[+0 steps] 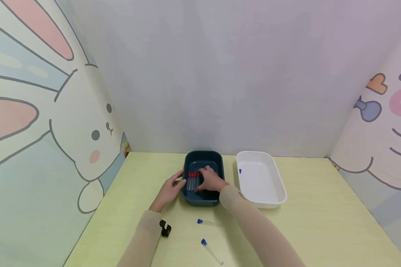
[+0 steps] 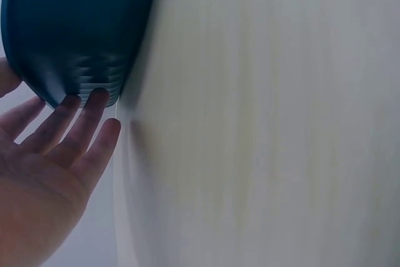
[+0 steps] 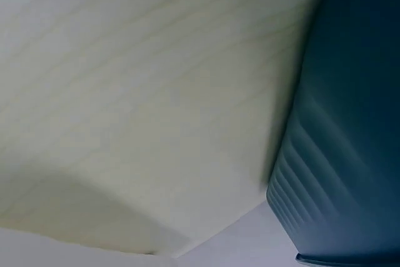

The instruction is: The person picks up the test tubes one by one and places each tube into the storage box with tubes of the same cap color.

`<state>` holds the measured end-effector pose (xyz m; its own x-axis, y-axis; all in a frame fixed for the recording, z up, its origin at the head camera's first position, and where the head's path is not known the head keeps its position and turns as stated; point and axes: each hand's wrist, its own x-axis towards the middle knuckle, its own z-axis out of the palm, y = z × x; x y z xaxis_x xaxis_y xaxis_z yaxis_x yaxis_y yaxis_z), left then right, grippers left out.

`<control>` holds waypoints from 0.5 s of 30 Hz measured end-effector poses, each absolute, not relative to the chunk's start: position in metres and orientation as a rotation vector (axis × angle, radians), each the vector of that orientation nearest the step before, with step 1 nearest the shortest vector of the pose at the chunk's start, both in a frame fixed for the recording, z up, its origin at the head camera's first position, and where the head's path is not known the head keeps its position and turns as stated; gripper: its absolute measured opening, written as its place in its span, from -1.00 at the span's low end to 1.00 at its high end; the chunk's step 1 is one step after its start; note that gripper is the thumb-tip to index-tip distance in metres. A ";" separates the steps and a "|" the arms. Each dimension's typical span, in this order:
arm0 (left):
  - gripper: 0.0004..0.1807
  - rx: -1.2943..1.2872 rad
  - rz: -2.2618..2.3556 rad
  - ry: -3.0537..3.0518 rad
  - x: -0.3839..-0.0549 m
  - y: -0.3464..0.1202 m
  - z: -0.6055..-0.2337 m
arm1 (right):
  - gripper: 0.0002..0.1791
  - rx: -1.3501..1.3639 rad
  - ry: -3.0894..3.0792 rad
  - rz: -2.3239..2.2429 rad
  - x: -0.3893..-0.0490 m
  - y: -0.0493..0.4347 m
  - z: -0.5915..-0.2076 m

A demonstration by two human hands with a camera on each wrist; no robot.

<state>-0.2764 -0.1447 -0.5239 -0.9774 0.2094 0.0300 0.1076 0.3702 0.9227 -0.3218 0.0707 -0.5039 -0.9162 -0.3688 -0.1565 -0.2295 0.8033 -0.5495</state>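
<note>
A dark blue tray [image 1: 200, 203] holds a row of several clear red-capped test tubes [image 1: 191, 182] along its left side. My right hand [image 1: 212, 181] reaches into the tray, fingertips by a red cap and thumb near the lower end of the rightmost tube, which it pinches lengthwise. The right wrist view shows only the tray's outer wall [image 3: 337, 173], not the hand. Against the tray's left side rests my left hand [image 1: 169, 190]. In the left wrist view its spread fingers [image 2: 81, 129] lie at the ribbed outer wall.
To the right stands a white tray [image 1: 258, 181] with a blue cap [image 1: 240, 171] showing inside its left wall. Two blue-capped test tubes, an upper tube [image 1: 208, 223] and a lower tube [image 1: 212, 252], lie on the table. A small black object [image 1: 165, 228] sits beside the left sleeve.
</note>
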 end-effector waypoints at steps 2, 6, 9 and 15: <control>-0.40 0.289 1.686 2.526 -0.277 -0.144 -0.524 | 0.01 -0.453 2.741 -0.778 -0.323 0.070 -0.505; -0.40 0.292 1.682 2.538 -0.276 -0.144 -0.524 | 0.01 -0.456 2.751 -0.765 -0.325 0.069 -0.507; -0.40 0.294 1.675 2.542 -0.276 -0.145 -0.524 | 0.02 -0.474 2.758 -0.753 -0.325 0.069 -0.509; -0.40 0.313 1.669 2.546 -0.276 -0.145 -0.525 | 0.07 -0.483 2.753 -0.757 -0.324 0.070 -0.508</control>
